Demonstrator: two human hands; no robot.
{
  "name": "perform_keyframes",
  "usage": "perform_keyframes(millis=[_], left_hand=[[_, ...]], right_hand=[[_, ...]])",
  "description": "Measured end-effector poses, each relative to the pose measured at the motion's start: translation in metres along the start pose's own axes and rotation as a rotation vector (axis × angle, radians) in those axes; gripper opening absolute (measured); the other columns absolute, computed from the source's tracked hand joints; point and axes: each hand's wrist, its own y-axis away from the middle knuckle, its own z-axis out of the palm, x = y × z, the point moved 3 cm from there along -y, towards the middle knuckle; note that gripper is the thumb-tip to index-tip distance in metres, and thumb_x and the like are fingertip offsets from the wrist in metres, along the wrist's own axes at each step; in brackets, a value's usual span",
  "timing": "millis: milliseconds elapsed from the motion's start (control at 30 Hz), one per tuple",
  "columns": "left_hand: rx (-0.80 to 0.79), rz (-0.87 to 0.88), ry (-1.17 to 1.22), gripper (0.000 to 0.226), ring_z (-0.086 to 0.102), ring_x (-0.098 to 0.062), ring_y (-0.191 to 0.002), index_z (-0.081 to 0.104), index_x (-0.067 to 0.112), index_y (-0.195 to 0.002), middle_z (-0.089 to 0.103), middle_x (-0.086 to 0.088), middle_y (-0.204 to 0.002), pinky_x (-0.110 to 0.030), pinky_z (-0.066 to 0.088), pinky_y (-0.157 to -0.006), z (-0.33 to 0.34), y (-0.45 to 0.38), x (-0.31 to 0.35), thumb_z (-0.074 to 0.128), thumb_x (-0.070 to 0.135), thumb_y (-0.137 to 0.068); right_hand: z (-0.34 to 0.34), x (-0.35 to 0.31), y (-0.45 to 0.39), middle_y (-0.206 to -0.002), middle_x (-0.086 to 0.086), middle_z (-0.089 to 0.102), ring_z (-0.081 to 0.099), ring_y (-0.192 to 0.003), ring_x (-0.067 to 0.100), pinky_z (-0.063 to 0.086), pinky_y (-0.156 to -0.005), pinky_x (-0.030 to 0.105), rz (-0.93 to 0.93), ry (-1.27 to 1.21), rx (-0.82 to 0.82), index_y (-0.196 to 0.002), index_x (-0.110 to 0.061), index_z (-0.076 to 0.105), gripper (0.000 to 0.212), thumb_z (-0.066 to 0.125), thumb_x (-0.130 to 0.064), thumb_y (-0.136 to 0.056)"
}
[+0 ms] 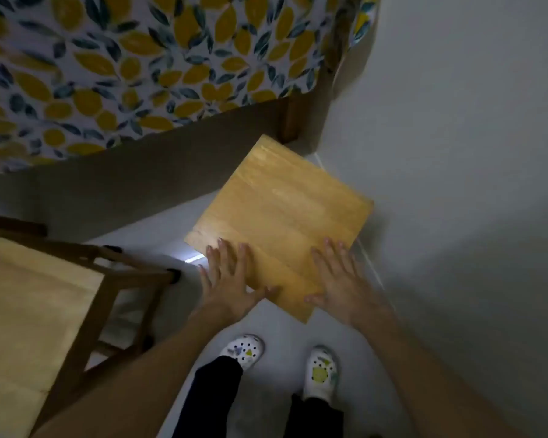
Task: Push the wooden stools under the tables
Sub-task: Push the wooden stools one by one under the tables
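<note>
A wooden stool with a square light seat (282, 213) stands in front of me, turned at an angle, its far corner close to the table leg (290, 120). My left hand (231, 279) lies flat on the seat's near left edge, fingers spread. My right hand (339, 279) lies flat on the near right edge, fingers also spread. The table (159, 74) above is covered with a cloth printed with yellow lemons and dark leaves. A second wooden stool (35, 311) with dark brown legs stands at the left.
A pale wall (456, 153) runs along the right, close to the stool's right corner. The floor (279, 336) is light grey. My feet in white patterned clogs (246, 350) stand just behind the stool.
</note>
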Motion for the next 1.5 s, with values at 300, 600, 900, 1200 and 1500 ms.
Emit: perform_keyframes(millis=[300,600,900,1200,1500], left_hand=[[0.158,-0.093,-0.016,0.132,-0.038,-0.042,-0.131,-0.035,0.014,-0.138,-0.043,-0.028,-0.141,-0.055,-0.012,-0.114,0.036,-0.017,0.005,0.05,0.081,-0.063],[0.18,-0.049,0.035,0.132,-0.05,-0.034,-0.124,-0.038,0.022,-0.137,-0.053,-0.017,-0.136,-0.043,-0.024,-0.107,0.024,-0.03,-0.002,0.03,0.094,-0.049],[0.229,-0.049,-0.048,0.131,-0.04,-0.035,-0.132,-0.035,0.026,-0.138,-0.048,-0.016,-0.14,-0.048,-0.023,-0.106,-0.077,-0.111,-0.031,0.04,0.091,-0.053],[0.277,-0.071,-0.137,0.129,-0.034,-0.031,-0.137,-0.023,0.027,-0.144,-0.038,-0.016,-0.148,-0.053,-0.021,-0.108,-0.221,-0.218,-0.063,0.054,0.084,-0.058],[0.403,-0.056,-0.11,0.117,-0.019,-0.029,-0.144,0.0,0.026,-0.146,-0.015,-0.013,-0.157,-0.051,-0.018,-0.111,-0.243,-0.247,-0.064,0.051,0.085,-0.059]], right_hand=[[0.028,0.045,-0.027,-0.159,0.02,0.009,0.005,-0.142,0.052,0.021,-0.113,0.06,-0.234,0.251,0.252,-0.153,-0.016,0.013,0.108,0.03,-0.081,-0.068],[0.023,0.047,-0.057,-0.153,0.033,0.017,0.011,-0.134,0.065,0.032,-0.102,0.068,-0.272,0.341,0.194,-0.15,-0.005,0.02,0.115,0.033,-0.081,-0.065],[-0.047,0.0,-0.152,-0.15,0.033,0.026,0.013,-0.132,0.065,0.028,-0.097,0.074,-0.273,0.163,0.206,-0.145,-0.004,0.028,0.116,0.049,-0.075,-0.055],[-0.134,-0.057,-0.284,-0.151,0.032,0.025,0.009,-0.132,0.066,0.026,-0.096,0.08,-0.264,0.127,0.322,-0.145,-0.006,0.033,0.114,0.032,-0.081,-0.059],[-0.171,-0.058,-0.315,-0.153,0.028,0.022,0.0,-0.135,0.056,0.021,-0.099,0.073,-0.315,0.106,0.351,-0.145,-0.01,0.028,0.107,0.037,-0.075,-0.061]])
